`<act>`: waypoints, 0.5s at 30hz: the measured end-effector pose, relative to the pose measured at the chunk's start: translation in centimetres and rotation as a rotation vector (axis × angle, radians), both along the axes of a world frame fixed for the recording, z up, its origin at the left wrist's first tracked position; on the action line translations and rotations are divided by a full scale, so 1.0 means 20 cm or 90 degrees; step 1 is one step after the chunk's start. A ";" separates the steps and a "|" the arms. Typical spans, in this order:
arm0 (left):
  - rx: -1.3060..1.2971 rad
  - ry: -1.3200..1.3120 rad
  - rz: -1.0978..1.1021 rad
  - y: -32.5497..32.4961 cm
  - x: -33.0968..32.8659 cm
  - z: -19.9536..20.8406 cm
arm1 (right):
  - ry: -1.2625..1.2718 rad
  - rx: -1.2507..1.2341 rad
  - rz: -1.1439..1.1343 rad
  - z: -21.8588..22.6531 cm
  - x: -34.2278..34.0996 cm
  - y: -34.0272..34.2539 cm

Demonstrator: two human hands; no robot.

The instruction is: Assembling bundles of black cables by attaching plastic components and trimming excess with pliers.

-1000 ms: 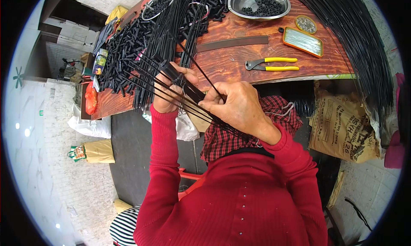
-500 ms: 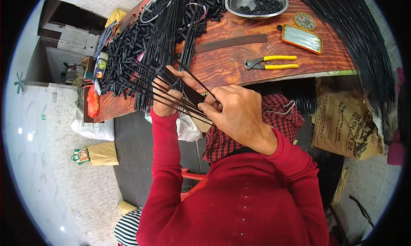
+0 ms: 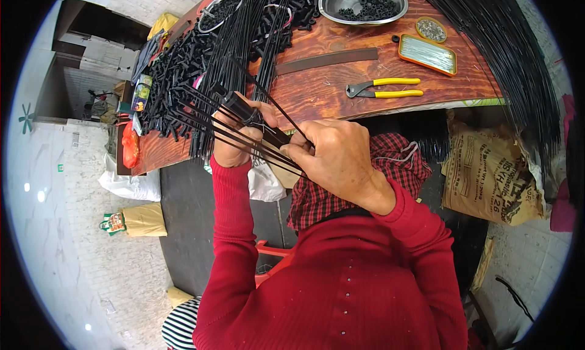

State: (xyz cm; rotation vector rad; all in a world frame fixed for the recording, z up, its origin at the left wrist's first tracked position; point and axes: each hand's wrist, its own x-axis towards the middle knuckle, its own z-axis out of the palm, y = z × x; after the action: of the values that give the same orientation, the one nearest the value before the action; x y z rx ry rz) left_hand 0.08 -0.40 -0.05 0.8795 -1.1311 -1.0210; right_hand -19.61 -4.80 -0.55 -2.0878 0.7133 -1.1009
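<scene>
Above my lap I hold a black frame of thin rods, umbrella-like, gathered about a thick black tube (image 3: 243,109). The fingers of my left hand (image 3: 230,148) are wrapped round the tube, and several thin black rods (image 3: 226,126) fan out across that hand toward the upper left. My right hand (image 3: 339,158) pinches at the lower right end of the frame, thumb and forefinger together. One rod (image 3: 268,99) slants from those fingers up toward the table. What exactly sits between the right fingertips is hidden.
On the wooden table (image 3: 329,97) lie yellow-handled pliers (image 3: 390,88), a dark flat strip (image 3: 329,61), a tray of thin pins (image 3: 428,54), and a metal bowl (image 3: 329,9) of small black rings. Black tubular parts (image 3: 164,100) are heaped at left. Long black rods (image 3: 518,63) overhang at right.
My left hand and the tube have shifted slightly down and left, and the tube's end shows more toward me. My right hand keeps its pinch, almost still.
</scene>
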 end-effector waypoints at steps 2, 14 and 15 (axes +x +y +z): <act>0.009 -0.024 0.032 0.00 0.01 0.00 | -0.001 -0.002 -0.006 -0.01 0.01 0.00; 0.017 0.014 0.029 0.00 0.01 -0.01 | -0.037 0.095 0.054 -0.03 0.00 -0.03; 0.030 0.012 0.027 0.00 0.01 -0.01 | -0.037 0.109 0.063 -0.03 -0.01 -0.04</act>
State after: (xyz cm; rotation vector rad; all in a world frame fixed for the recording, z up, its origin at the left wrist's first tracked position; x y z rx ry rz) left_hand 0.31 -0.47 -0.31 0.9254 -1.0718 -1.0221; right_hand -19.76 -5.51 -1.09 -1.9189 0.6455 -1.0052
